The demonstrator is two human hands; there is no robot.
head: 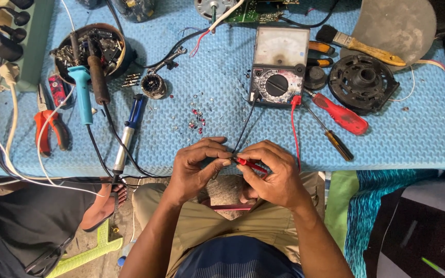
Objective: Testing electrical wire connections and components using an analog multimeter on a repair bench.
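Below multimeter point(278, 66): right hand point(273, 175) fingers pinch red probe point(250, 164); left hand point(198, 167) fingers pinch black probe point(231, 155).

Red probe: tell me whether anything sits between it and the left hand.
Nothing visible does. The right hand pinches the red probe, and its tip meets the left hand fingertips directly above the mat edge. What the fingertips pinch is hidden.

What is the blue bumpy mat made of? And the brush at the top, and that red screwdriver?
The blue mat looks like soft foam: matte, with a pressed wavy pattern. The paintbrush seems to have a pale wooden handle, a metal band and dark bristles. The red screwdriver has a glossy handle, likely plastic, and a thin grey shaft, probably steel.
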